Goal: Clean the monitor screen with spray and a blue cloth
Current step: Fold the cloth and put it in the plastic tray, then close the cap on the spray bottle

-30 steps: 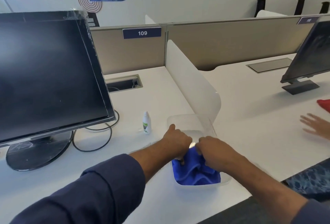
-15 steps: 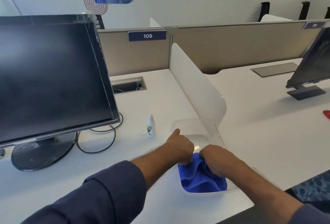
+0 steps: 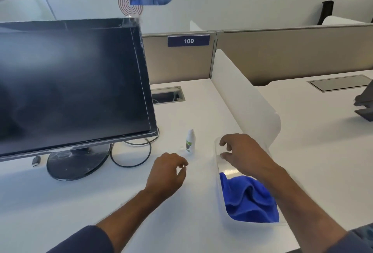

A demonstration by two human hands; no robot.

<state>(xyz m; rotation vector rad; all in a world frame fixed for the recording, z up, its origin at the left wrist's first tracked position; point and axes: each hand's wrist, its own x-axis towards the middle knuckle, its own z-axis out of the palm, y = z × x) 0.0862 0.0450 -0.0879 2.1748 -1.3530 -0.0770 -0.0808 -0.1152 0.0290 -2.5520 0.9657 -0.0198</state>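
Note:
A black monitor (image 3: pixel 68 87) stands at the left of the white desk, its dark screen facing me. A small white spray bottle (image 3: pixel 190 141) with a green label stands upright just right of the monitor's stand. The blue cloth (image 3: pixel 249 199) lies crumpled in the near end of a clear plastic tray (image 3: pixel 219 174). My left hand (image 3: pixel 166 175) hovers over the desk a little in front of the bottle, fingers loosely curled, holding nothing. My right hand (image 3: pixel 241 155) is over the tray's far end, fingers loose and empty.
A black cable (image 3: pixel 131 162) loops on the desk beside the round monitor stand (image 3: pixel 77 161). A white divider panel (image 3: pixel 242 99) runs back from the tray to the beige partition. A cable slot (image 3: pixel 167 96) opens in the desk behind. Another monitor's base (image 3: pixel 363 109) shows far right.
Both hands have let go of the blue cloth and left it in the tray. My left hand moved left toward the bottle; my right hand lifted to the tray's far end.

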